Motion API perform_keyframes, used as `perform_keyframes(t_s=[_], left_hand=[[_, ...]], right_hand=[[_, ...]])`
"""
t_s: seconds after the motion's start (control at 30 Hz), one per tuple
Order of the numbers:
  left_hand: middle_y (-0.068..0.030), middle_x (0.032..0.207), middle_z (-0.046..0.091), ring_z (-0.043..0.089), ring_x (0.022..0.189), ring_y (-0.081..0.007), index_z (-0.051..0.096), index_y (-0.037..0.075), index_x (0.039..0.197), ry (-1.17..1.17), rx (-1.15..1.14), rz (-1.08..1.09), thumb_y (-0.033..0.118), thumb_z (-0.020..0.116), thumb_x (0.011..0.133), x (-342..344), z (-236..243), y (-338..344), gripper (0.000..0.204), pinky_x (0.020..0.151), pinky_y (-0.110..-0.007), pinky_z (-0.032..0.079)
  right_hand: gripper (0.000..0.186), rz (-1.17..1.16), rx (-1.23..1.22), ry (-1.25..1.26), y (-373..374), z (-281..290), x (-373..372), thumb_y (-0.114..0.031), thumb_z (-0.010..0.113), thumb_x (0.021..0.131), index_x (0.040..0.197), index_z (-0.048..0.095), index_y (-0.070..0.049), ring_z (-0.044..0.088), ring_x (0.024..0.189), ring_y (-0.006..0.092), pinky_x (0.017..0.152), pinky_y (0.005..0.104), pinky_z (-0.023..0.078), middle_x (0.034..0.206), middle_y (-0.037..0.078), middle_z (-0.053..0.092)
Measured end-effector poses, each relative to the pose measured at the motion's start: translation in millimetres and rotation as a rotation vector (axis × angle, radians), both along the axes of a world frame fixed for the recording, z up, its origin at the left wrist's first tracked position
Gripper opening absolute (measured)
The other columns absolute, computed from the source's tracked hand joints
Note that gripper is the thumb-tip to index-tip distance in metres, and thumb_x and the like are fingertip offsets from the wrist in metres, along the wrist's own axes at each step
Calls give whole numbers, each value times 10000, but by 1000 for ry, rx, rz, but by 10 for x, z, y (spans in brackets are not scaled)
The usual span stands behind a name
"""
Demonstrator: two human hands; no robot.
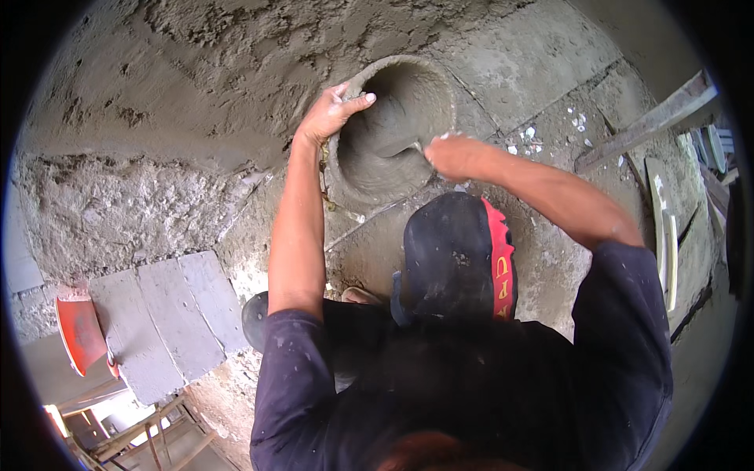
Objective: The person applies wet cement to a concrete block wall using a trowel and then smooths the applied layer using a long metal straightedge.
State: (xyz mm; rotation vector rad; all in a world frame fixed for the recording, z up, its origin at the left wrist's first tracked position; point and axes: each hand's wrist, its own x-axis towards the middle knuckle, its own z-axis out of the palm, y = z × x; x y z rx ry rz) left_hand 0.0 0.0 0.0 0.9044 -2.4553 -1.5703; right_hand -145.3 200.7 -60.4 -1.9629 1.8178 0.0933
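Note:
In front of me stands a round bucket (424,93), its rim and inner wall coated in grey mortar. My left hand (328,118) grips the bucket's left rim, thumb over the inside and the other fingers on the outer side. My right hand (457,157), slightly blurred, is closed around the handle of a trowel (399,147) at the right side of the opening. The trowel's blade reaches into the wet mortar (375,135) inside, and part of it is hard to tell apart from the mix.
Rough mortar (181,94) covers the surface at the far left. Grey tiles or boards (169,318) lie at the left, beside a red-orange container (81,336). White chips (528,140) are scattered right of the bucket. A wooden beam (648,122) slants across the right, near a pale strip (670,255).

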Motion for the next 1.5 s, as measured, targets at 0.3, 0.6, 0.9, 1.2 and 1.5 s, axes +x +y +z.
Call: perform_keyframes(t_s=[0.3,0.6,0.9,1.2,1.5], left_hand=[[-64,1093,652,595,982,-179,568,20,1247,56,-238,69,319,714,824,-107,-370,169,538,893,-330,451],[-37,1449,426,231,1399,-376,459,151,1384,119,-499,136,283,719,773,-272,-582,1159,676,1092,-638,11],[-167,1441,413,229,1414,-328,473,109,1372,320,-224,236,264,705,804,133,-352,829,633,1130,-526,78],[-238,1247,516,527,1121,-247,341,-183,1317,593,103,971,214,720,830,772,-604,589,734,972,-336,408],[-191,1248,530,539,1112,-272,371,-110,1329,659,109,928,131,703,809,893,-589,654,662,962,-366,424]], right_hand=[[180,-32,-191,-118,155,-97,120,-75,508,798,870,638,26,648,856,395,736,481,520,885,255,649],[309,-191,240,-455,263,-871,99,-239,651,789,976,604,2,639,769,313,697,451,496,863,210,660],[409,-332,183,-1255,339,-574,338,-330,611,902,1137,588,4,536,1015,157,880,295,429,1082,61,617],[340,-460,91,-2117,815,231,56,-198,511,923,1192,477,10,466,454,115,364,254,409,678,44,475],[326,-695,-1586,-1721,682,1464,-77,-92,488,904,1205,372,-51,494,474,120,365,260,448,721,70,497]])
